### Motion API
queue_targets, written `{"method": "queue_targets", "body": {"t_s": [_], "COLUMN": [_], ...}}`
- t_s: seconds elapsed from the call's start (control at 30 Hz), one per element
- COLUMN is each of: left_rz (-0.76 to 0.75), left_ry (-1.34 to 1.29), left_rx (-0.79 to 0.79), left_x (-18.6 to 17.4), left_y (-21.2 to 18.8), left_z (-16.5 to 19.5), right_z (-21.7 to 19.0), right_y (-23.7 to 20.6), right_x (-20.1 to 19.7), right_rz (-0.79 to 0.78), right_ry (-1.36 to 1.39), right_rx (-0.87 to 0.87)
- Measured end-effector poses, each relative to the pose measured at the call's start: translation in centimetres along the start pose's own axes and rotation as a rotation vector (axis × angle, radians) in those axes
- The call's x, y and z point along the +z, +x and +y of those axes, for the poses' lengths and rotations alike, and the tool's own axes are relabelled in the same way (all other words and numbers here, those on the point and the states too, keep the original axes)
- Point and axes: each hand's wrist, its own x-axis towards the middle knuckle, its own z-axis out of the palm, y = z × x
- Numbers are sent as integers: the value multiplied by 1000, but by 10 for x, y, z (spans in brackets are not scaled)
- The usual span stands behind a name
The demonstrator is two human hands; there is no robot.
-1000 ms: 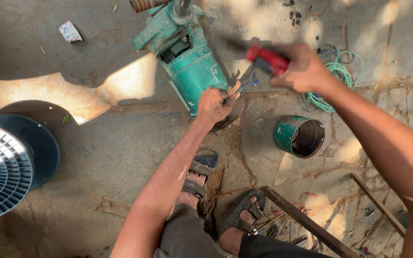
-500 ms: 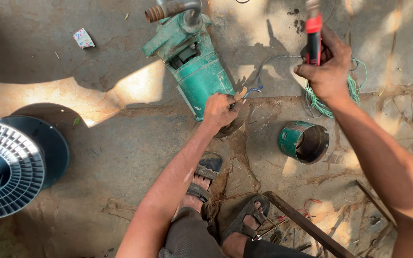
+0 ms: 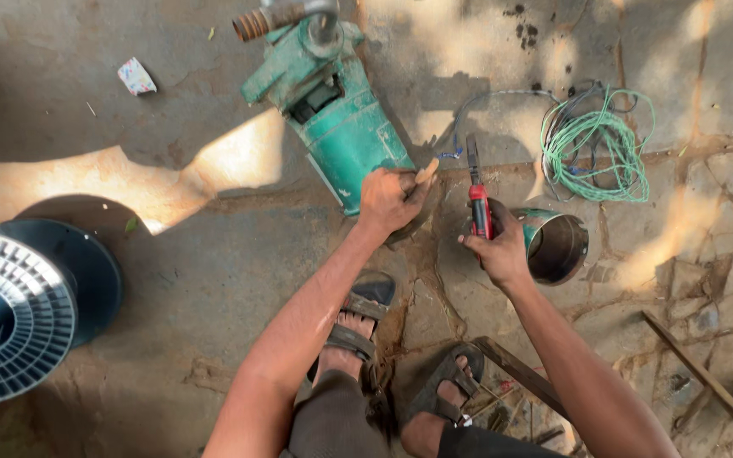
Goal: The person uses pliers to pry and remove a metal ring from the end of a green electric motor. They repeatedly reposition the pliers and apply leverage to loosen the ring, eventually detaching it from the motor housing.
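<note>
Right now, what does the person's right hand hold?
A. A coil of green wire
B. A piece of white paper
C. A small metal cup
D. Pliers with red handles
D: the right hand grips pliers with red handles, their dark tip pointing away from the person, while the coil of green wire lies untouched on the ground beyond it.

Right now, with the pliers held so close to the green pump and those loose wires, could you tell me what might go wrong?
The red-handled pliers in the right hand point toward the left hand gripping the green pump; a slip could nick fingers. The green wire coil lies loose nearby and could snag. The open metal can beside the right hand might get knocked over.
</note>
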Motion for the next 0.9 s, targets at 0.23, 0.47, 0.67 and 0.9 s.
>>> {"method": "queue_targets", "body": {"t_s": [0.23,0.47,0.67,0.9], "left_rz": [99,29,16,58], "left_ry": [-59,-220,-199,-138], "left_rx": [-34,-66,-24,-47], "left_x": [2,-9,-3,0], "left_y": [0,5,2,-1], "left_z": [3,-1,-6,-3], "right_z": [-7,5,29,54], "right_y": [19,-16,-1,40], "right_x": [-3,78,67,80], "right_rz": [-112,98,209,273], "right_ry": [-258,-54,-200,-101], "right_rx": [52,-23,-177,70]}}
